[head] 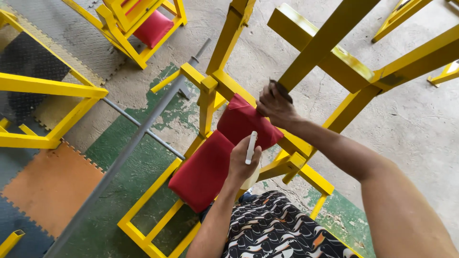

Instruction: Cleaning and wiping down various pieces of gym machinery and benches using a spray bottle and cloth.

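Note:
My right hand (276, 107) presses a small dark pad or brush (281, 90) against the underside of a slanted yellow steel bar (319, 45) of a gym machine. My left hand (243, 161) is closed around a white handle (251, 147) and what looks like a pale container beneath it, held over the red padded seat (205, 169) of a yellow-framed bench (153, 191). A second red pad (241, 119), the backrest, sits just behind my left hand. My patterned black-and-white trousers (277, 229) show at the bottom.
A grey steel bar (129, 148) lies diagonally across the green painted floor. Another yellow bench with a red seat (152, 26) stands at the top left. Yellow frames (48, 88) and foam floor mats (50, 186) fill the left; bare concrete (420, 129) lies to the right.

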